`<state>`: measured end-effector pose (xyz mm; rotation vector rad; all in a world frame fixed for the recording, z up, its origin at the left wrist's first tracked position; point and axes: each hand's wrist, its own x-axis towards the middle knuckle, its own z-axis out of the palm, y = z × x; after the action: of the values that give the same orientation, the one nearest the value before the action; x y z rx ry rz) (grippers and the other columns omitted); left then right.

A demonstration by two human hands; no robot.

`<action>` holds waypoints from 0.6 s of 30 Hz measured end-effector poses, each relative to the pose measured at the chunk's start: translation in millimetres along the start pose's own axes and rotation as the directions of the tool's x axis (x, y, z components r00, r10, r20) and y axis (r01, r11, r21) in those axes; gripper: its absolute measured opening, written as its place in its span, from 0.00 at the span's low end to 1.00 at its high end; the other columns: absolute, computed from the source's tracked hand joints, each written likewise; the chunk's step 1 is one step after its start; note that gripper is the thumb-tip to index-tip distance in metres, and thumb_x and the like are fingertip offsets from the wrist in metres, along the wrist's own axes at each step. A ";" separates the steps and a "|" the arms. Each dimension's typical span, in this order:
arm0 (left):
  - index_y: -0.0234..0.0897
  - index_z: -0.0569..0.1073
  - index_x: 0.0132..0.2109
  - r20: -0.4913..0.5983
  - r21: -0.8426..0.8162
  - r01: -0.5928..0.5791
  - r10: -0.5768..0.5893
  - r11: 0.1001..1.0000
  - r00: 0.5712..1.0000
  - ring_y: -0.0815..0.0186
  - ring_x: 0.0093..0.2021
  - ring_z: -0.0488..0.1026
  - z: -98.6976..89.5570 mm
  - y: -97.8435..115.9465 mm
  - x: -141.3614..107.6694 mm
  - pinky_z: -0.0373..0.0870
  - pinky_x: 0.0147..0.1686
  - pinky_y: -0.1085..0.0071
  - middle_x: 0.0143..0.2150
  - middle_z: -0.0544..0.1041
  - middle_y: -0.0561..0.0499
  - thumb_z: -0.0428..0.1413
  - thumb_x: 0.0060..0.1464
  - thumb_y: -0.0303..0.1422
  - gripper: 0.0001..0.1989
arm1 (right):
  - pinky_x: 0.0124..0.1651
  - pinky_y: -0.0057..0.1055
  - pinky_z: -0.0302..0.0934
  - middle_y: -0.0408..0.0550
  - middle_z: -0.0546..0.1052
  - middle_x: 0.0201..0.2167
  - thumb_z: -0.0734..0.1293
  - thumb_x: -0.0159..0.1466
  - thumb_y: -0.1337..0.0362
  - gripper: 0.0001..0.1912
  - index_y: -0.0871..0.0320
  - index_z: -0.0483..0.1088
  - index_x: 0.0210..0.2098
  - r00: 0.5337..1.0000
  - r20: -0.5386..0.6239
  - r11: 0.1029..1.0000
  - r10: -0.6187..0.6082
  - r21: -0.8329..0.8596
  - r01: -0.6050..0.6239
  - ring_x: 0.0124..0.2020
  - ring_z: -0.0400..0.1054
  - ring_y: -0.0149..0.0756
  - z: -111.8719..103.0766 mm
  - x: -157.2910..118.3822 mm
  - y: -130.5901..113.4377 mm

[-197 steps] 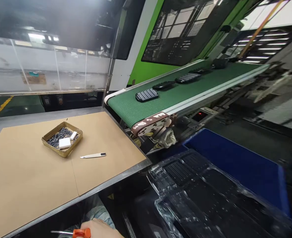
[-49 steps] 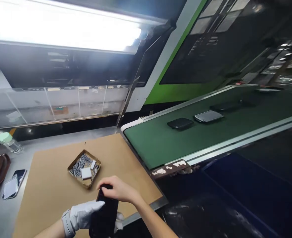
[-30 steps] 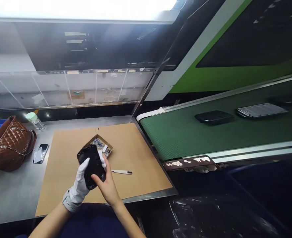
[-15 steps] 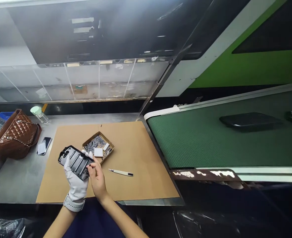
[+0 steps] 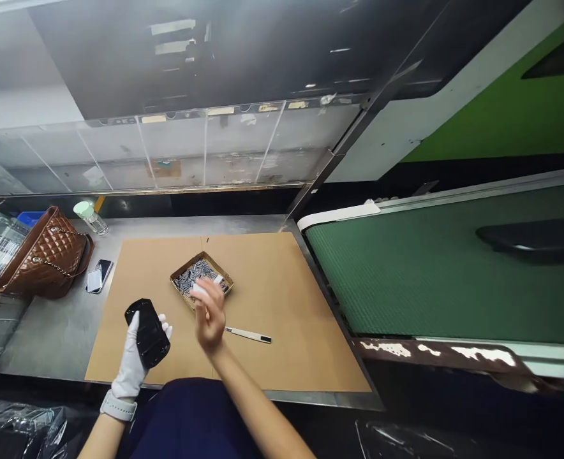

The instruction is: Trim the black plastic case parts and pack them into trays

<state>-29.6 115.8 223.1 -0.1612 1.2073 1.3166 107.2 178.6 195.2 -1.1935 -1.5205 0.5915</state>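
Observation:
My left hand (image 5: 131, 360), in a white glove, grips a black plastic casing (image 5: 148, 335) above the cardboard sheet. Its glossy dark face is toward me, with the thumb across one edge and gloved fingertips showing at the other. My bare right hand (image 5: 210, 319) is apart from the casing, raised at the near side of a shallow cardboard box (image 5: 179, 294). The right fingers are spread and slightly bent, with nothing visible in them. Many small grey metal pins (image 5: 193, 273) lie in the box beside a white block (image 5: 218, 279); the hand hides part of the contents.
A white pen-like tool (image 5: 248, 335) lies on the cardboard sheet (image 5: 286, 287). Leftward are a phone (image 5: 99, 276), a brown quilted bag (image 5: 59, 255) and a bottle (image 5: 92, 218). A green conveyor belt (image 5: 406, 274) on the right carries a dark object (image 5: 535, 237).
My right hand has left the casing and moved over the box's near edge. The casing has turned, so its ribbed grey inside no longer shows. The view has shifted slightly left.

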 end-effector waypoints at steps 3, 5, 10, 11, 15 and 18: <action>0.33 0.74 0.50 0.175 -0.081 -0.001 0.015 0.997 0.984 0.51 0.43 0.79 -15.8 17.5 -3.2 0.72 0.48 0.48 0.47 0.79 0.36 0.53 0.58 0.42 0.20 | 0.59 0.47 0.53 0.53 0.76 0.47 0.59 0.65 0.56 0.15 0.55 0.74 0.41 0.980 0.025 0.977 0.196 -0.086 -0.193 0.54 0.66 0.43 -7.3 25.2 55.4; 0.33 0.74 0.52 0.322 -0.141 -0.002 0.048 0.990 0.945 0.48 0.48 0.76 -21.9 25.7 -8.5 0.68 0.52 0.44 0.51 0.77 0.34 0.52 0.58 0.44 0.22 | 0.49 0.42 0.63 0.53 0.78 0.37 0.60 0.64 0.55 0.16 0.58 0.73 0.38 0.947 0.041 0.940 0.318 -0.141 -0.310 0.42 0.71 0.41 -24.0 17.3 92.4; 0.36 0.71 0.57 0.555 -0.208 0.038 0.086 0.977 0.827 0.42 0.57 0.68 -18.0 28.1 -20.8 0.58 0.58 0.40 0.58 0.71 0.34 0.49 0.56 0.53 0.31 | 0.41 0.38 0.63 0.42 0.72 0.25 0.67 0.60 0.52 0.17 0.59 0.67 0.25 0.846 0.046 0.824 0.530 -0.264 -0.502 0.30 0.68 0.34 -80.7 -59.6 142.8; 0.36 0.71 0.57 0.559 -0.200 0.054 0.069 0.978 0.826 0.42 0.58 0.67 -13.9 27.6 -22.2 0.57 0.58 0.40 0.58 0.71 0.34 0.49 0.56 0.54 0.31 | 0.41 0.39 0.63 0.42 0.72 0.24 0.67 0.59 0.51 0.17 0.59 0.67 0.24 0.834 0.051 0.811 0.550 -0.270 -0.519 0.30 0.68 0.34 -88.4 -73.1 146.5; 0.34 0.74 0.54 0.520 -0.158 0.141 -0.039 0.977 0.853 0.43 0.56 0.70 8.5 25.3 -25.6 0.56 0.59 0.41 0.56 0.74 0.36 0.50 0.52 0.57 0.34 | 0.33 0.39 0.65 0.47 0.72 0.22 0.62 0.60 0.45 0.21 0.56 0.69 0.24 0.804 0.078 0.794 0.590 -0.240 -0.559 0.26 0.68 0.40 -93.9 -98.1 141.3; 0.35 0.76 0.50 0.466 -0.166 0.146 -0.053 0.975 0.883 0.48 0.51 0.74 27.1 20.0 -30.7 0.58 0.59 0.45 0.50 0.78 0.39 0.50 0.53 0.56 0.31 | 0.24 0.35 0.65 0.46 0.73 0.21 0.53 0.65 0.46 0.27 0.59 0.73 0.40 0.800 0.103 0.802 0.591 -0.182 -0.569 0.20 0.68 0.39 -84.7 -90.7 101.5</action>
<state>-23.3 121.5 267.9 -0.0459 0.6564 1.2900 217.6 116.9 96.8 -1.7872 -1.3217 1.0164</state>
